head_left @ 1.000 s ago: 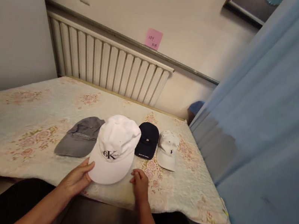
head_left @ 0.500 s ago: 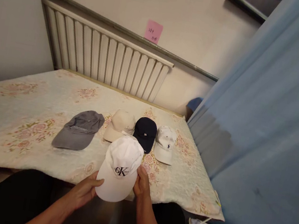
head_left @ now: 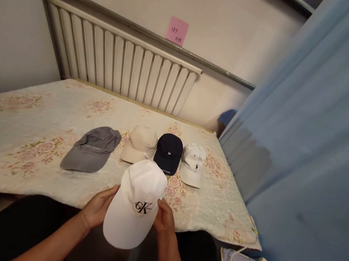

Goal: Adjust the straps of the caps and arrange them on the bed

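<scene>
Pinching the white cap (head_left: 133, 207) at its sides, left hand (head_left: 98, 208) and right hand (head_left: 165, 218) could drop it if either slackens.

A home bedroom, by its furnishings — a pale floral-patterned fabric bed cover (head_left: 49, 106), a ribbed cream wall radiator (head_left: 116, 55) and a long light-blue cloth curtain (head_left: 318, 140).

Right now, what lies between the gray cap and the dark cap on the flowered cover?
In the head view, a beige cap lies between the gray cap and the dark cap. The white cap is held in front.
</scene>
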Demonstrator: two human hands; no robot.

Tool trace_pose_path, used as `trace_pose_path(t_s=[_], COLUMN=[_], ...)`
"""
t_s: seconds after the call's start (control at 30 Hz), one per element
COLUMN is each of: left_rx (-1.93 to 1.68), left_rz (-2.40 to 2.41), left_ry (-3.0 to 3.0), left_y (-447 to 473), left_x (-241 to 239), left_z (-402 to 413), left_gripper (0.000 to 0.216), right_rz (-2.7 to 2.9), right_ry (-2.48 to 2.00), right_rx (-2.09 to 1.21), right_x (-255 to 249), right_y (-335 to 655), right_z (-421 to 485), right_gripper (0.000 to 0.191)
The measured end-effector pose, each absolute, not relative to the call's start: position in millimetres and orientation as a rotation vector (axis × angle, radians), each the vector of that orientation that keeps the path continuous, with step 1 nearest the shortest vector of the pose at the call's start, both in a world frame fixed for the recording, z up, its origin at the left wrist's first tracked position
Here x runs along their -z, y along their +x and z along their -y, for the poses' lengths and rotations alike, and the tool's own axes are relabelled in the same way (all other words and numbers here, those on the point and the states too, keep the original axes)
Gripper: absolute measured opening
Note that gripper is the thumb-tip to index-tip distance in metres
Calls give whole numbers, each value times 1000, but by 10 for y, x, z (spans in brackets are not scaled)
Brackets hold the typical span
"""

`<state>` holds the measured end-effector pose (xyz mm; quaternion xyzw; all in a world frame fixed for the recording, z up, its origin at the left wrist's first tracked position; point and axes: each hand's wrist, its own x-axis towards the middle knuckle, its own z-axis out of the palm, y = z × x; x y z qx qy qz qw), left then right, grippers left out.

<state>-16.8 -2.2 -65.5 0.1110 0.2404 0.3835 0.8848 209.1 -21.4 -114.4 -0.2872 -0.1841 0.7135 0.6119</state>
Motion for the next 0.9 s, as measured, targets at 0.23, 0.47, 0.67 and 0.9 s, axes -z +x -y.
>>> trace_pose_path(t_s=[0.23,0.47,0.67,0.9], left_rx=[-688,-658,-653,-719], left_rz=[-441,-472,-457,-337], left_ry=[187,165,172,231], left_y=[-159,-170,-196,-230], left_x=[641,662,680,592], left_z=[-35,-44,-14,3], left_gripper=[49,52,49,53], right_rz=[408,355,304,247], right_ry=[-654,-696,-694,-697], right_rx=[-1577,-1483,-1571,-1568], right_x=[952,798,793,799], right_y=[2112,2105,2055,2070], right_z=[329,318,340,370], right_gripper=[46,36,41,39])
